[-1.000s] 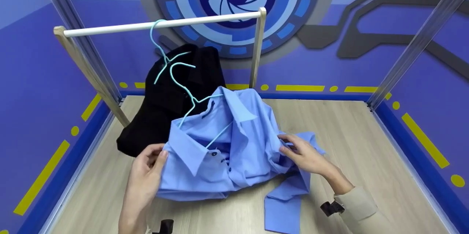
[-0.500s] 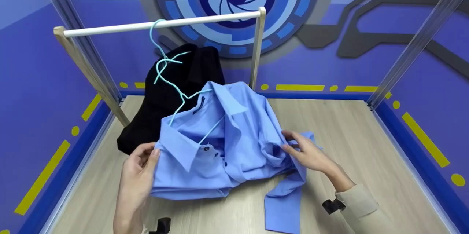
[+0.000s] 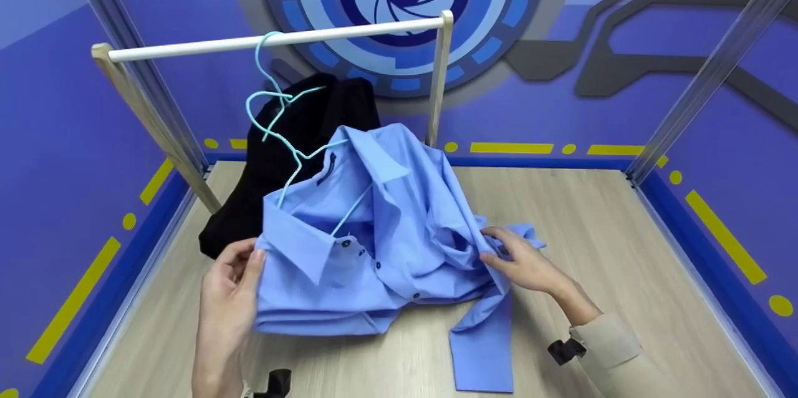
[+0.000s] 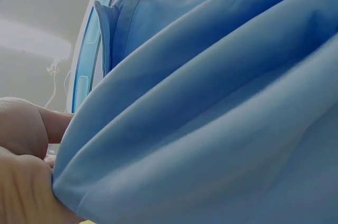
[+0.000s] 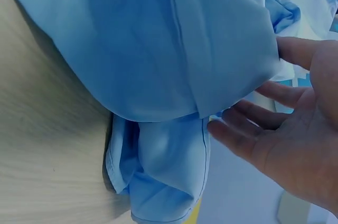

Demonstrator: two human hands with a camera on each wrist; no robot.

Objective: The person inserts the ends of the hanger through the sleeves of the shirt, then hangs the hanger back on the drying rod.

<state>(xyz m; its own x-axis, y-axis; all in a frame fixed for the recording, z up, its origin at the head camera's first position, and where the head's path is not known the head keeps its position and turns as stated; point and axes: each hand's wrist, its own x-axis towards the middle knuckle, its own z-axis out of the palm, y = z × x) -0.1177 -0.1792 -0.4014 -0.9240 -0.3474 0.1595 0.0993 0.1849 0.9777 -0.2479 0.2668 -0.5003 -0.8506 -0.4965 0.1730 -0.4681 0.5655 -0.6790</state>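
Note:
A light blue button-up shirt point(image 3: 418, 229) is held up at a slant over the wooden tabletop, collar facing away from me. Inside its open collar sits a mint-green hanger point(image 3: 298, 151), the hook sticking out toward the rack. My left hand point(image 3: 227, 298) pinches the shirt's left shoulder; folds run from that grip in the left wrist view. On the other side my right hand point(image 3: 523, 264) holds the shirt between thumb and fingers, and the right wrist view shows the fingers point(image 5: 243, 134) partly behind the cloth. One sleeve point(image 3: 481, 348) hangs down onto the table.
A clothes rack with a white rail point(image 3: 349, 33) and wooden posts stands behind. From the rail hangs a black garment point(image 3: 280, 179) on another mint-green hanger point(image 3: 260, 61), just behind the shirt. Blue panels point(image 3: 735, 198) wall in the table point(image 3: 598, 217).
The shirt and its hanger have moved left and away from me, toward the rack. My left hand has shifted left with it, while my right hand has barely moved, keeping its hold.

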